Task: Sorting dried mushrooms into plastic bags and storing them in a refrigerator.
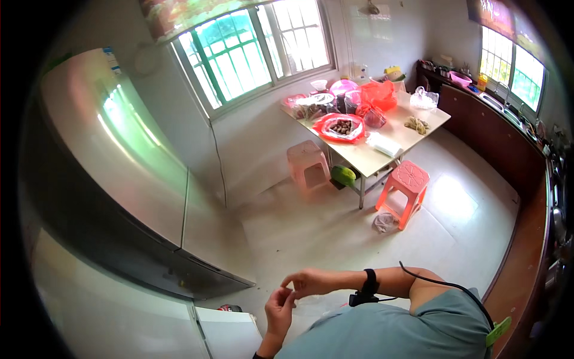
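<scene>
My left hand (279,310) and my right hand (310,282) meet at the fingertips in front of my body, low in the view. The fingers of both are bent and pinched close together. Anything between them is too small to make out. Just below my right wrist is something pale and see-through with a bit of red, perhaps a clear plastic bag (317,305), partly hidden by my shirt. A black strap with a small device (364,297) sits on my right forearm, and a black cable runs up to my shoulder.
A tall refrigerator (134,157) and a low white cabinet (228,330) stand left. Ahead, a table (372,164) holds several bags and a red bag of brown round items (343,128). Two plastic stools (406,179) (307,157) and a green melon (343,175) are on the floor. A counter (489,130) lines the right.
</scene>
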{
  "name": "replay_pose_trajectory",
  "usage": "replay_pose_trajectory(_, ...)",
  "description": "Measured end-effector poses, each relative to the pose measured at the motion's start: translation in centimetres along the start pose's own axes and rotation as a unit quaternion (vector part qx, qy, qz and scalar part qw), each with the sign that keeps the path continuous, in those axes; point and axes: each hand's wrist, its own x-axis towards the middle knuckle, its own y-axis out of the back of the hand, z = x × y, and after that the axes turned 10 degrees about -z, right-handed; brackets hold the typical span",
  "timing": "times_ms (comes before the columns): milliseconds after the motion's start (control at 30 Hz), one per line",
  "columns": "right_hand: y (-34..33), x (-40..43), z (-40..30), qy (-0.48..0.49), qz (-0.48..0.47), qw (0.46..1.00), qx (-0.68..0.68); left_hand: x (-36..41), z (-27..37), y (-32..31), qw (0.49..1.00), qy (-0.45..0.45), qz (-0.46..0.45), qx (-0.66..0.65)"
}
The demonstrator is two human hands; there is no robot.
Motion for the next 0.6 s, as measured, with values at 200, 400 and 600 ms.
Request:
replay_pose_trajectory(200, 4.9, -1.7, 1.8, -0.029, 0.098, 0.995, 0.021, 7.3, 0.3, -1.3, 0.994, 0.01, -0.097, -0.045)
replay_pose_trajectory(400, 9.1, -0.5, 3.5, -0.034, 0.243, 0.969, 0.027, 13.4, -2.0, 1.7, 0.968, 0.075, -0.238, 0.004)
replay_pose_trajectory(600, 12.8, 5.5, 7.8, 0.004, 0.394, 0.904, 0.168, 22.5, -3.4, 6.7, 0.959, 0.055, -0.267, -0.078)
